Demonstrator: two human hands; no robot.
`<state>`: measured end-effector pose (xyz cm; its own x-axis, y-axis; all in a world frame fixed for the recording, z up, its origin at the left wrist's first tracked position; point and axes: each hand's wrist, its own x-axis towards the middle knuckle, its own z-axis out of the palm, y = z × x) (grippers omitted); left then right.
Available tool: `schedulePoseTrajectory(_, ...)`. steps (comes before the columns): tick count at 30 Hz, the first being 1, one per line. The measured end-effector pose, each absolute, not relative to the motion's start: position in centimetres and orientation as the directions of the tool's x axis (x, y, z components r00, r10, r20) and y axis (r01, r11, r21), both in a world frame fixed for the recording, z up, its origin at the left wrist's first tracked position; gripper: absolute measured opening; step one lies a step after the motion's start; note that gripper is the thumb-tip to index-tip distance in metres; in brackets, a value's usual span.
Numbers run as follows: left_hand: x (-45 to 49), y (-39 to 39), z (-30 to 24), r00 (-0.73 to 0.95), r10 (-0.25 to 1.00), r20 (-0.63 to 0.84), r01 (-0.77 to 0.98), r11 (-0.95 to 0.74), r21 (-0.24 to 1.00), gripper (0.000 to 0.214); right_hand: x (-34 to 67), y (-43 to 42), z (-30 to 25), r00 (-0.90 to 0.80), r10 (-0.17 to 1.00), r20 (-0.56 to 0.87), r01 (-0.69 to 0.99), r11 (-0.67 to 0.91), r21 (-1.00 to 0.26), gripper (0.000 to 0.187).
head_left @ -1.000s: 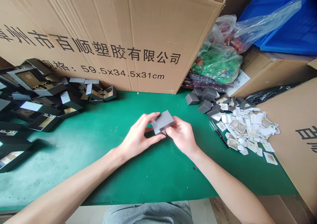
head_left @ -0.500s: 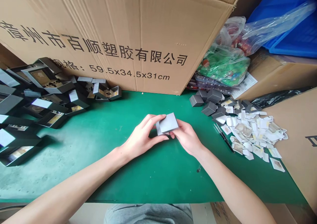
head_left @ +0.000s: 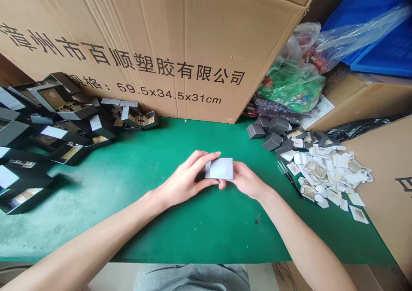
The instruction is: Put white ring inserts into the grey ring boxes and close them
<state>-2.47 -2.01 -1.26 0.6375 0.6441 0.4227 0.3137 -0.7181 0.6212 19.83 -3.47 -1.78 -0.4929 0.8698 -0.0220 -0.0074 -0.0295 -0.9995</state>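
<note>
Head view: the left hand curls its fingers over a flat grey box, and the right hand presses against its opposite edge, gripping it between them at the centre of the green work mat. Open black boxes lie at ten o'clock; white paper inserts and small grey boxes lie at two o'clock.

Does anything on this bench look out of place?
On the right of the green mat, white paper pieces lie in a loose, spilled-looking heap, and the dark boxes on the left sit jumbled at odd angles, not in rows.
</note>
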Motion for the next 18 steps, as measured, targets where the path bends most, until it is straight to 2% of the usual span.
schedulePoseTrajectory(3,-2.6,-1.8,-0.8,0.625,0.647,0.437,0.308,-0.719,0.624,0.075,20.4,-3.2,-2.0,-0.414,0.910,0.008,0.006,0.012,-1.000,0.029)
schedulePoseTrajectory(5,-3.1,-1.1,-0.1,0.592,0.645,0.483,0.344,-0.744,0.573,0.073,21.8,-2.8,-1.9,-0.315,0.948,0.038,0.026,0.048,-0.999,0.027)
schedulePoseTrajectory(8,-5.2,0.6,1.8,0.489,0.658,0.573,0.520,-0.747,0.413,0.050,25.4,-1.8,-1.3,-0.135,0.986,0.100,0.072,0.110,-0.991,0.022)
schedulePoseTrajectory(10,-7.6,1.9,3.5,0.343,0.687,0.641,0.688,-0.648,0.326,0.034,28.6,-0.9,-0.6,0.035,0.988,0.147,0.071,0.145,-0.987,0.019)
schedulePoseTrajectory(12,-10.4,3.0,5.1,0.109,0.688,0.717,0.803,-0.487,0.345,0.028,32.0,-0.1,0.3,0.265,0.951,0.160,0.051,0.152,-0.987,0.018)
schedulePoseTrajectory(14,-13.2,3.9,6.3,-0.078,0.618,0.782,0.861,-0.354,0.366,0.031,35.3,0.5,1.3,0.475,0.868,0.143,0.055,0.133,-0.990,0.016)
schedulePoseTrajectory(16,-15.3,4.4,7.0,-0.191,0.576,0.795,0.883,-0.252,0.395,0.032,37.9,0.6,2.2,0.631,0.767,0.116,0.084,0.081,-0.993,0.021)
schedulePoseTrajectory(18,-16.5,4.7,7.2,-0.242,0.581,0.777,0.895,-0.176,0.411,0.033,39.6,0.3,2.9,0.744,0.644,0.179,0.153,0.096,-0.984,0.028)
